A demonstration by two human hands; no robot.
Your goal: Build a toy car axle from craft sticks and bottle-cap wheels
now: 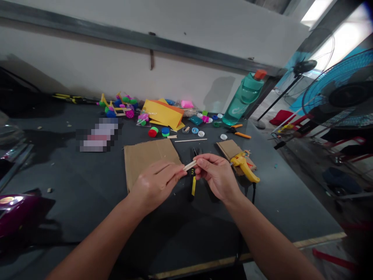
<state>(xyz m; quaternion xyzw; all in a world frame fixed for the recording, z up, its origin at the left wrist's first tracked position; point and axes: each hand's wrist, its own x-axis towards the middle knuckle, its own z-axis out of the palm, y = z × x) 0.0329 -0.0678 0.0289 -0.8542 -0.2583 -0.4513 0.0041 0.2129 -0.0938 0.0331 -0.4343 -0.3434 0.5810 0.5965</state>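
Head view: we had short pale sticks (190, 166) at the centre of the frame, held between both hands. Our left hand (155, 182) was closed to a pinch, thumb and fingertips on the left end; our right hand (217, 173) pinched the other end between thumb and forefinger. We could not tell the exact stick count. Near the centre lay a black-and-yellow tool (193, 186), partly hidden by our hands. Left of centre we noted cardboard (150, 155), partly behind our left hand; right of centre, a glue gun (246, 167) over a smaller piece (225, 147). A long stick (190, 140) lay above our hands, and a bottle (241, 101) stood at upper right.
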